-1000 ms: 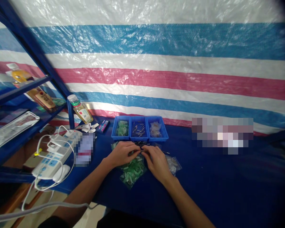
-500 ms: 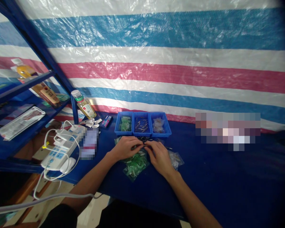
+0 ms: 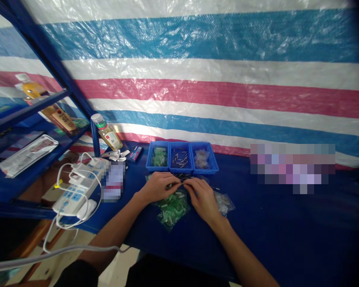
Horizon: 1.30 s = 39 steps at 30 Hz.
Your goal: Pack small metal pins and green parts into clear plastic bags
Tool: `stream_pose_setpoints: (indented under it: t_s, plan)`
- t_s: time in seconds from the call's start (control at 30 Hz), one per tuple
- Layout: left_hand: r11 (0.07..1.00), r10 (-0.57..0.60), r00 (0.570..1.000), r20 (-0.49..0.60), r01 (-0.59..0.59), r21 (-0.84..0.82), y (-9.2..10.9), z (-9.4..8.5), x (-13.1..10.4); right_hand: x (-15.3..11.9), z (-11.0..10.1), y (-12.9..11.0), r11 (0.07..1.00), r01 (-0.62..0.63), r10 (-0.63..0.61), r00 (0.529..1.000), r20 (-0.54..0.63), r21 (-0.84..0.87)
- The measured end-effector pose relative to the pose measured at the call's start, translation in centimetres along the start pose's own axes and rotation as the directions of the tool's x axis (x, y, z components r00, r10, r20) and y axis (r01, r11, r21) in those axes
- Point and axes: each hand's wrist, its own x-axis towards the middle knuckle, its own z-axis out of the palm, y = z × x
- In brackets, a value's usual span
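Note:
My left hand (image 3: pixel 161 187) and my right hand (image 3: pixel 201 195) meet at the fingertips over the blue table (image 3: pixel 275 231). Both are closed in a pinch on something small that I cannot make out. Below them lies a clear bag of green pieces (image 3: pixel 173 211). A clear bag with whitish contents (image 3: pixel 224 203) lies beside my right wrist. Just beyond my fingers is a pile of dark, thin metal rods (image 3: pixel 183 176), partly hidden. Behind it stand three joined blue bins: one with green packets (image 3: pixel 160 156), one with slim metal rods (image 3: pixel 180 158), one with whitish packets (image 3: pixel 201 158).
On the left are a white power strip (image 3: pixel 80 187) with tangled cables, a capped bottle (image 3: pixel 107 132) and a small blue box (image 3: pixel 134 154). A blue metal shelf (image 3: pixel 26 107) holds more bottles. A striped plastic sheet (image 3: pixel 215 91) hangs behind the table. A blurred-out patch (image 3: pixel 293 163) lies at right.
The view has shifted slightly, so the things on the table sit a little farther right. My hands stay together in the same pinch.

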Motion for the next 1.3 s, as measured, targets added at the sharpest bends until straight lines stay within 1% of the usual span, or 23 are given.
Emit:
stream_pose_setpoints:
  t_s: [0.1, 0.23, 0.3, 0.37, 0.43, 0.5, 0.57, 0.7, 0.77, 0.9, 1.07, 1.2, 1.3]
  plan:
    - [1.000, -0.019, 0.999, -0.035, 0.019, -0.004, -0.4, -0.2, -0.1, 1.1, -0.4, -0.7, 0.999, -0.032, 0.032, 0.999, 0.010, 0.044]
    - [0.997, -0.073, 0.992, -0.098, 0.075, 0.010, -0.8, -0.4, -0.2, 3.0, -0.7, -1.5, 0.975, -0.138, 0.134, 0.990, 0.039, 0.173]
    - [0.995, -0.101, 0.988, -0.117, 0.101, -0.005, -0.8, -0.6, -0.2, 3.8, -0.4, -1.6, 0.950, -0.194, 0.193, 0.981, 0.026, 0.244]
    - [0.991, -0.136, 0.982, -0.130, 0.133, -0.034, -0.7, -0.7, -0.1, 4.3, 0.2, -1.5, 0.909, -0.250, 0.259, 0.966, 0.017, 0.335]
    - [0.982, -0.183, 0.971, -0.152, 0.174, -0.068, -0.6, -0.8, 0.0, 4.4, 0.9, -1.3, 0.837, -0.296, 0.323, 0.946, 0.021, 0.461]
    - [0.970, -0.232, 0.956, -0.180, 0.214, -0.112, -0.4, -0.9, 0.3, 4.4, 1.6, -1.1, 0.761, -0.310, 0.360, 0.933, 0.026, 0.571]
    - [0.956, -0.273, 0.944, -0.184, 0.244, -0.164, -0.3, -1.0, 0.7, 4.3, 2.0, -0.9, 0.714, -0.303, 0.378, 0.926, 0.017, 0.631]
    - [0.936, -0.303, 0.945, -0.126, 0.270, -0.224, -0.2, -1.4, 1.5, 3.8, 2.4, -0.8, 0.668, -0.287, 0.397, 0.918, -0.003, 0.687]
    - [0.937, -0.305, 0.942, -0.138, 0.271, -0.221, -0.1, -1.3, 1.6, 3.6, 2.4, -0.8, 0.652, -0.282, 0.400, 0.916, -0.003, 0.704]
    - [0.951, -0.286, 0.940, -0.188, 0.254, -0.179, 0.1, -0.5, 1.0, 3.0, 2.3, -0.8, 0.650, -0.297, 0.390, 0.920, 0.029, 0.700]
    - [0.956, -0.278, 0.945, -0.171, 0.254, -0.150, 0.0, 0.2, 0.0, 2.7, 2.2, -1.1, 0.669, -0.327, 0.398, 0.916, 0.049, 0.668]
    - [0.957, -0.272, 0.950, -0.154, 0.251, -0.143, 0.2, 0.4, -0.4, 2.7, 2.6, -1.0, 0.641, -0.333, 0.425, 0.904, 0.042, 0.692]
    - [0.960, -0.266, 0.950, -0.162, 0.247, -0.129, 0.4, 0.5, -0.3, 2.5, 2.7, -0.8, 0.642, -0.326, 0.423, 0.906, 0.035, 0.694]
